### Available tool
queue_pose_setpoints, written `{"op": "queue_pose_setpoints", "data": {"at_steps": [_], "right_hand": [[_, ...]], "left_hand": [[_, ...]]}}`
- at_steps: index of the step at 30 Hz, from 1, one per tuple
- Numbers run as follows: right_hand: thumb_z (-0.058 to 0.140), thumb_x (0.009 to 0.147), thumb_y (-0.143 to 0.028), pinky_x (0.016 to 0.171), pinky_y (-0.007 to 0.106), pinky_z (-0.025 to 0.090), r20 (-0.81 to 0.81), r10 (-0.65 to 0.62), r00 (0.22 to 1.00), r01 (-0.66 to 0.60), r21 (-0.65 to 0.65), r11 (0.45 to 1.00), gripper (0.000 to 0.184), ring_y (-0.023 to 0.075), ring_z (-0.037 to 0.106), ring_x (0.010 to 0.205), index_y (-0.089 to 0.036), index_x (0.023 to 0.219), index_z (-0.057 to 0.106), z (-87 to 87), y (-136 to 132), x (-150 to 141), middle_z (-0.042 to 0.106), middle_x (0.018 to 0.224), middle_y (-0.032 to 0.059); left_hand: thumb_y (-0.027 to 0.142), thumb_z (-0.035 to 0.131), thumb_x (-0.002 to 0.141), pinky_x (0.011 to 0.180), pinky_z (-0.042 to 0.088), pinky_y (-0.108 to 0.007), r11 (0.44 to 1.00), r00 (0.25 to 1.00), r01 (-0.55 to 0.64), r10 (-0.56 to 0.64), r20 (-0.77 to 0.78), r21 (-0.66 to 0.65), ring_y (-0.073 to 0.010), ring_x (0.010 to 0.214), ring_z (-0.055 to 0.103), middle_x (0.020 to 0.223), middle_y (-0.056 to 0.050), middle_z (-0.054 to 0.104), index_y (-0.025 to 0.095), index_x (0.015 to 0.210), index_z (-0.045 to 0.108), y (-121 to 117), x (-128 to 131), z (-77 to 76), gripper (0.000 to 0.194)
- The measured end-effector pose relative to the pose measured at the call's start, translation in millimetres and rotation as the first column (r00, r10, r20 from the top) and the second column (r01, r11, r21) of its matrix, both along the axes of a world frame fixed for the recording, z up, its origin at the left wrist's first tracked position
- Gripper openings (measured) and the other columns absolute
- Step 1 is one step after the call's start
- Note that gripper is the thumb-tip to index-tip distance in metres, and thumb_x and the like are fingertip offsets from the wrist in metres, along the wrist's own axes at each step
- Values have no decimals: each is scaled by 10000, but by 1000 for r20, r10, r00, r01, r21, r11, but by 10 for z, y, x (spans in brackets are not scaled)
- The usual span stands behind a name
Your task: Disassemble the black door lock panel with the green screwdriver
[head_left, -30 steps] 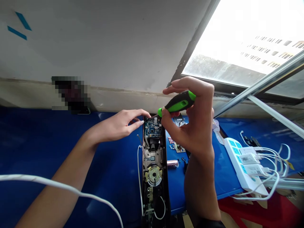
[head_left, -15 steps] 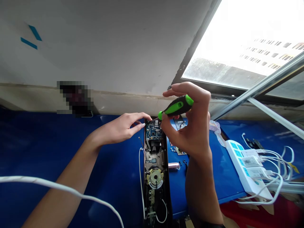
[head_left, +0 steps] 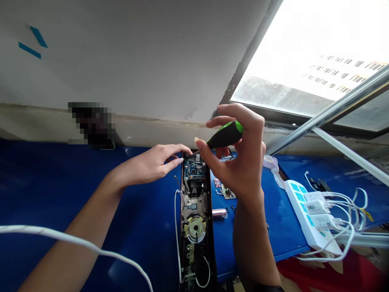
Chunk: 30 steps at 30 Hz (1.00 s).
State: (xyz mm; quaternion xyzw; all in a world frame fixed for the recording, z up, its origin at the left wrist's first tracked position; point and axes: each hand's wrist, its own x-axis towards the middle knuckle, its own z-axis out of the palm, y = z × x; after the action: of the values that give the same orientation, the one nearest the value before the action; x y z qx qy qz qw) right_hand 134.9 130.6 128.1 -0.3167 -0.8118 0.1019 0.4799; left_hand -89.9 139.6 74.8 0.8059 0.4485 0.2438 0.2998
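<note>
In my right hand [head_left: 240, 150] is a screwdriver [head_left: 225, 136] with a black and green handle, tilted so its shaft slopes down to the left. Its tip reaches the upper left corner of a blue circuit board [head_left: 194, 171]. At that same corner my left hand [head_left: 158, 162] has thumb and index finger bent toward each other; what lies between them is too small to make out. The board sits at the far end of a long, narrow opened device [head_left: 209, 227]. Closer to me in its casing are a round speaker-like part [head_left: 196, 229] and a loop of white wire [head_left: 209, 271].
Right of the device lie a pink cylinder [head_left: 219, 213], small screws and a small board [head_left: 228, 192]. A white power strip [head_left: 299, 198] with plugged-in adapters stands farther right. A white cable [head_left: 75, 241] crosses the lower left. Wall and window rise behind the blue table [head_left: 146, 227].
The screwdriver handle has turned within my right hand, showing more black and less green. My right thumb now extends past the handle's front end. The whole view has shifted slightly.
</note>
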Motion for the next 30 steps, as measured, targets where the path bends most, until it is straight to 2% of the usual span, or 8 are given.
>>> {"op": "queue_pose_setpoints", "data": {"at_steps": [3, 5, 8, 12, 14, 20, 24, 30], "right_hand": [[674, 947, -161, 620, 337, 570, -27, -19, 999, 19, 26, 999, 487, 130, 596, 669, -390, 1316, 456, -34, 30, -15, 676, 1127, -20], [653, 922, -112, 657, 343, 586, -46, 26, 999, -24, 47, 999, 562, 174, 681, 860, -398, 1354, 436, -54, 42, -16, 652, 1212, -7], [613, 889, -52, 720, 338, 608, -64, 102, 993, -99, 51, 994, 641, 217, 664, 1166, -399, 1393, 419, -59, 34, -5, 583, 1383, 10], [675, 942, -156, 647, 322, 591, -8, 4, 1000, -3, 31, 1000, 532, 135, 654, 764, -393, 1358, 444, -41, 17, 15, 663, 1204, -20], [673, 962, -193, 641, 318, 587, -3, -48, 999, 49, 39, 998, 459, 117, 617, 678, -379, 1326, 464, -37, 19, 16, 686, 1109, -28], [650, 885, -67, 723, 319, 609, -30, 64, 997, -61, 92, 994, 621, 174, 682, 1105, -337, 1404, 441, -39, 17, 21, 615, 1356, 13], [692, 933, -159, 716, 335, 627, -17, -15, 1000, 16, 91, 996, 510, 164, 722, 969, -345, 1358, 480, -40, 14, 32, 701, 1171, -10], [629, 892, -47, 691, 339, 622, 4, 93, 996, -93, 124, 988, 627, 205, 674, 1155, -378, 1396, 456, -3, 9, 46, 587, 1433, 6]], "left_hand": [[362, 514, 1042, 1035, 492, -265, 1000, 1000, -5, 6, -25, 16, -183, 1174, 673, 1373, 27, 697, 314, 1367, 615, 4, -11, 11, 343], [379, 508, 1040, 1032, 496, -271, 1000, 999, -11, 12, -45, 20, -189, 1159, 683, 1344, 26, 714, 313, 1374, 618, 5, -17, 30, 357], [404, 505, 1036, 1020, 507, -287, 999, 997, -29, 31, -71, 26, -205, 1134, 697, 1302, 18, 736, 307, 1374, 628, 1, -22, 61, 373], [430, 503, 1037, 1036, 510, -314, 998, 997, -39, 42, -70, 44, -218, 1126, 698, 1291, 15, 740, 316, 1377, 629, -10, -24, 85, 380], [434, 501, 1039, 1046, 509, -321, 998, 997, -43, 46, -69, 49, -218, 1125, 697, 1290, 16, 740, 320, 1375, 631, -15, -25, 95, 379], [432, 513, 1036, 1042, 514, -309, 996, 995, -65, 70, -74, 68, -220, 1133, 698, 1297, 17, 740, 313, 1354, 652, -24, -52, 116, 367], [410, 515, 1041, 1034, 520, -310, 995, 996, -54, 59, -62, 82, -211, 1130, 698, 1294, 19, 742, 323, 1378, 638, -29, -58, 101, 369], [400, 515, 1033, 1001, 540, -323, 996, 997, -39, 44, -61, 82, -221, 1103, 701, 1263, -10, 755, 283, 1344, 661, -36, -8, 110, 363]]}}
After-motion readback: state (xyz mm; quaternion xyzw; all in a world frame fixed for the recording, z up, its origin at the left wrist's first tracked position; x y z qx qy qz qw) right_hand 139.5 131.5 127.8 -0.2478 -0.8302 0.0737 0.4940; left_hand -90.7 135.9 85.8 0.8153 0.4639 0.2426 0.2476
